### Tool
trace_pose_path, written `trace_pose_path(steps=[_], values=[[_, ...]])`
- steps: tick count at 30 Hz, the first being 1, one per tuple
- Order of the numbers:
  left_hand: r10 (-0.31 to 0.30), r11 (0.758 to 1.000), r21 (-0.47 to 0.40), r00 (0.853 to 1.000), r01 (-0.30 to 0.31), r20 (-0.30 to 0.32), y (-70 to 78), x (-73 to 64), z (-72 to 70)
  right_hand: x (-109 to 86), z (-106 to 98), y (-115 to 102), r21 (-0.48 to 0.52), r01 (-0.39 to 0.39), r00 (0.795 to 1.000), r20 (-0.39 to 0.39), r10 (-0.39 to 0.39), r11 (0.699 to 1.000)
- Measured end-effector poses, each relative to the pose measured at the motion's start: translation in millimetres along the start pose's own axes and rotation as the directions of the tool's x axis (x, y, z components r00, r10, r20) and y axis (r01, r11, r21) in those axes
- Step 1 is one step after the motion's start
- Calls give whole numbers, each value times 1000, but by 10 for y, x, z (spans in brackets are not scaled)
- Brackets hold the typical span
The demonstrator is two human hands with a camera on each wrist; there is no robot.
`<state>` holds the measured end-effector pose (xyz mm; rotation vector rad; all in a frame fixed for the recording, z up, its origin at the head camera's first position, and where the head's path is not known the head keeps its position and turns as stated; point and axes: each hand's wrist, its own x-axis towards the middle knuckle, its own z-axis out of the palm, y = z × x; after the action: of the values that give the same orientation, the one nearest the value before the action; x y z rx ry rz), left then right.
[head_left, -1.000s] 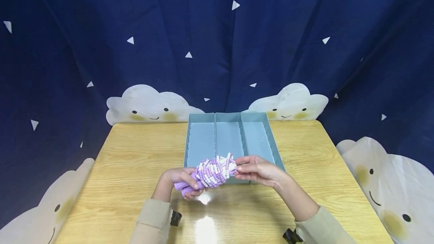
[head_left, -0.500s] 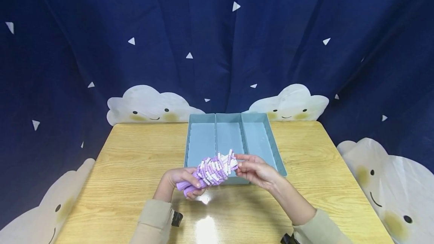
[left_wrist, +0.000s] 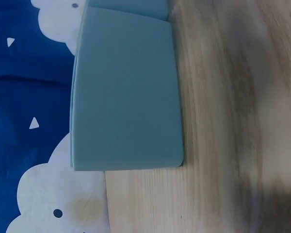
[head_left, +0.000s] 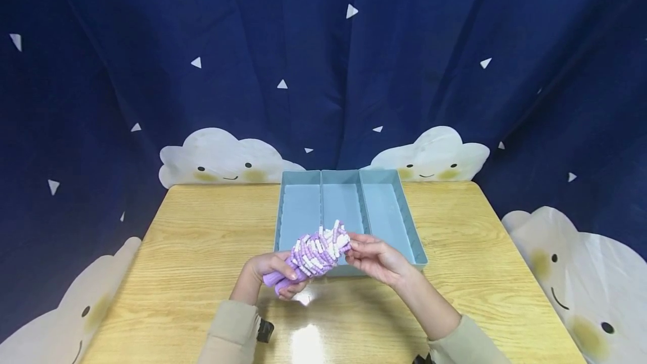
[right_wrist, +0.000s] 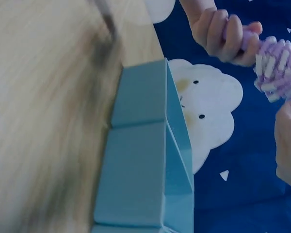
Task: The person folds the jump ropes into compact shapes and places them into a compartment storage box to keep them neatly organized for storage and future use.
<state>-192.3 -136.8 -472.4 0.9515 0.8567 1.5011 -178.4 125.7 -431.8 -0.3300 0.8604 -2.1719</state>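
Observation:
A beaded jump rope [head_left: 313,255], purple and white, is bundled up in the air in front of the trays. My left hand [head_left: 270,265] grips its two purple handles [head_left: 273,278], whose ends stick out past the palm. At the bundle's far end my right hand [head_left: 378,258] pinches the beaded cord between thumb and fingers. The right wrist view has the left hand [right_wrist: 224,36] wrapped round the handles and the beads [right_wrist: 276,68] beside it, with part of the right hand [right_wrist: 290,143] at the edge. Neither hand shows in the left wrist view.
Three blue-grey trays [head_left: 301,206] stand side by side on the wooden table [head_left: 212,240], just beyond the hands. Their outer walls [left_wrist: 128,92] fill much of the left wrist view. Behind the table hangs a dark blue curtain [head_left: 313,32] with clouds and triangles.
My right hand has shifted slightly left, its fingers working at the bundle's end. The loose beaded strands there lie differently. The left hand keeps its grip almost in place.

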Motion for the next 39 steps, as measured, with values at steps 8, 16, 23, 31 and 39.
trace_pose_path(steps=[8,16,23,31,39], values=[[24,1000,-8,1000,-24,17,4,-11,8,18,5,-59,-329,15,988,-140,-64,944],[21,999,-38,1000,-20,17,-2,-9,2,54,10,-89,-453,58,979,-149,-140,890],[27,998,-53,1000,-27,2,-12,-22,5,85,-3,-95,-605,93,966,-137,-218,790],[45,998,-53,999,-45,3,-21,-12,-1,106,-21,-60,-690,135,956,-98,-276,711],[55,997,-59,998,-55,5,-23,14,-17,112,-30,-11,-393,220,968,-28,-250,893]])
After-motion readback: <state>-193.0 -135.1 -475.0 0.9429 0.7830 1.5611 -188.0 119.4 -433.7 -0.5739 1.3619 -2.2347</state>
